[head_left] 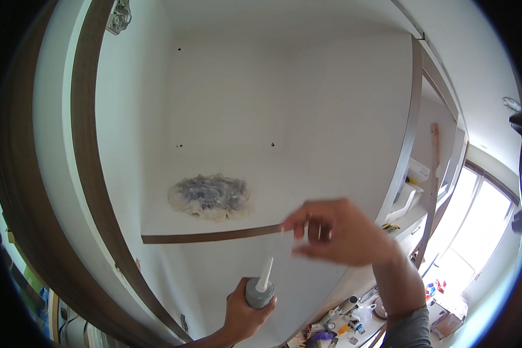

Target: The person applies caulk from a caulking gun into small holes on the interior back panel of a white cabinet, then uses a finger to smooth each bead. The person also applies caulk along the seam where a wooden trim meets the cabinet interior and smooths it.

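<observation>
My left hand (pixel 246 313) is closed around a grey bottle or cartridge (pixel 260 294) fitted with a white tapered nozzle (pixel 265 275); its exact kind is unclear. The nozzle points up, just below the brown front edge (pixel 226 235) of a white cabinet shelf. To the right, my right hand (pixel 330 232) is raised by the right end of that edge, slightly blurred. Its fingers are bent and apart, with nothing visible in them; whether a fingertip touches the edge I cannot tell. A rough grey patch with a whitish rim (pixel 211 196) lies on the shelf inside the cabinet.
A brown-edged cabinet side (pixel 93 145) curves down the left, with a metal hinge (pixel 119 16) at its top. Small dark holes dot the back panel. At lower right are assorted tools and bottles (pixel 336 325), a white box (pixel 417 171) on a shelf, and a bright window (pixel 475 214).
</observation>
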